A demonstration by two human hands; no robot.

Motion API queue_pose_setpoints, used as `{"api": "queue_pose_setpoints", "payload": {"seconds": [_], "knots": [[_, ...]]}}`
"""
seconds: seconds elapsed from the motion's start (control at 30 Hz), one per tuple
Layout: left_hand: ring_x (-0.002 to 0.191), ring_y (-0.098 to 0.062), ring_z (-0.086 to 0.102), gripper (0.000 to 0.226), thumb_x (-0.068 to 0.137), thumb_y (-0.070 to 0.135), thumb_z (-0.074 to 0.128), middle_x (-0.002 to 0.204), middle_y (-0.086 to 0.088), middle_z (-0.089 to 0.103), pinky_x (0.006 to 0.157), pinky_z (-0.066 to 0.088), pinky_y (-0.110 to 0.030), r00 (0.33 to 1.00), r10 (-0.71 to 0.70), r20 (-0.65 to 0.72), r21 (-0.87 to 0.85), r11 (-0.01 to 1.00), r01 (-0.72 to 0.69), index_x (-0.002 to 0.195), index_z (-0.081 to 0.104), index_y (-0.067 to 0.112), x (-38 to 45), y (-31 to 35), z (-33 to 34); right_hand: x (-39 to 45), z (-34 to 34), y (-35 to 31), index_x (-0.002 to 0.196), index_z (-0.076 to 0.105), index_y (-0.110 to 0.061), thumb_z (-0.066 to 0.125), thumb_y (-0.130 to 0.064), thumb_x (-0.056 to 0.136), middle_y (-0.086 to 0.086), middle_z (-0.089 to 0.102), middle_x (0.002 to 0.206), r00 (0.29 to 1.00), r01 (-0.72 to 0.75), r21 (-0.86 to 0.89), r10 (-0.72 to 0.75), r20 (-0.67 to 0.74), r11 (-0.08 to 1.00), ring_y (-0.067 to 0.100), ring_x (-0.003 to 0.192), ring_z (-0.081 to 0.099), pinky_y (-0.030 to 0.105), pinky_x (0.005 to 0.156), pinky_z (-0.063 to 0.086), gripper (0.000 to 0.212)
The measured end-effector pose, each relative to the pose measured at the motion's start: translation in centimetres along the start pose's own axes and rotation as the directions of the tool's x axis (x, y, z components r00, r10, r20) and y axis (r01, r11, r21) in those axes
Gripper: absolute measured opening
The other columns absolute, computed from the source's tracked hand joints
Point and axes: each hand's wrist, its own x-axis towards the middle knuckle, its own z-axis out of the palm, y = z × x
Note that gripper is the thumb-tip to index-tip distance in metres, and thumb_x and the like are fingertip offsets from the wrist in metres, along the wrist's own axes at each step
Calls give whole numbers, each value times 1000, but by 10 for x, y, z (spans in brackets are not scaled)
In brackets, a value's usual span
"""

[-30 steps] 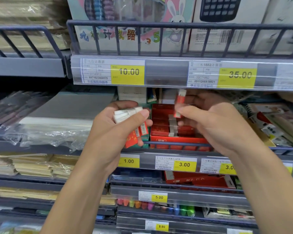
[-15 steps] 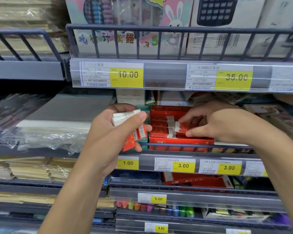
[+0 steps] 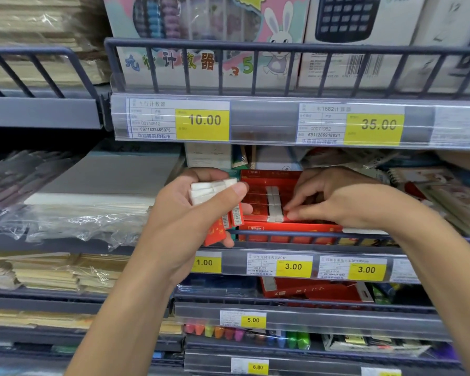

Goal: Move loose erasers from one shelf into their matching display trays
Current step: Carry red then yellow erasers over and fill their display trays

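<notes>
Several loose erasers, white blocks in red paper sleeves (image 3: pixel 217 204), sit fanned in your left hand (image 3: pixel 190 223), which is the nearer of the two and hangs just in front of the shelf's front rail (image 3: pixel 310 234). That grip is closed round the bundle, thumb across the white ends, red sleeves pointing down and toward you, so their long axes run steeply, close to upright.

Past the rail, at the shelf's front edge, lies the red cardboard display tray (image 3: pixel 285 230), just right of your left hand. Its erasers (image 3: pixel 274 203) lie flat in rows, long axes running left to right along the shelf, white ends lined up in a column down the middle.

Your right hand (image 3: pixel 345 202) reaches over the rail into the tray, fingers curled, with thumb and forefinger meeting at the nearest row by the white ends; whether they pinch an eraser or only press it level, you cannot tell.

My reading: the next eraser must travel rightward and away from you, and be turned from near upright to flat. The right hand is nearer the slot.
</notes>
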Motion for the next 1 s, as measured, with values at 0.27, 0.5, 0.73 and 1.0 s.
{"api": "queue_pose_setpoints", "payload": {"seconds": [0.27, 0.5, 0.73, 1.0], "knots": [[64, -21, 72, 30, 76, 22, 85, 90, -14, 80, 42, 51, -27, 997, -33, 72, 53, 998, 29, 101, 73, 9, 2, -1, 11, -15, 17, -39, 132, 58, -42, 73, -47, 82, -11, 67, 99, 951, 296, 376, -233, -205, 878, 11, 84, 65, 36, 76, 56, 52], [58, -16, 71, 5, 78, 23, 80, 78, -8, 78, 47, 55, -26, 991, 7, 131, 52, 999, -14, 79, 83, 27, 1, 2, 11, -11, 34, -51, 122, 67, -31, 80, -27, 83, -12, 68, 96, 920, 352, 439, -218, -326, 827, 7, 80, 62, 27, 71, 49, 41], [53, -22, 69, 9, 73, 19, 84, 83, -13, 77, 45, 55, -29, 999, -6, 38, -13, 1000, 6, 81, 79, 21, 1, 1, 5, -13, 31, -50, 106, 71, -23, 78, -14, 78, 12, 70, 92, 929, 345, 744, -96, -358, 572, 18, 78, 64, 34, 71, 57, 30], [56, -28, 59, 23, 74, 20, 84, 67, -16, 70, 39, 42, -27, 996, 21, -81, 61, 998, -16, 87, 64, 18, 8, 2, -7, -20, -1, -29, 96, 73, -42, 73, -31, 84, -10, 77, 76, 975, 47, 526, 74, -207, 849, 3, 76, 69, 22, 71, 46, 16]]}}
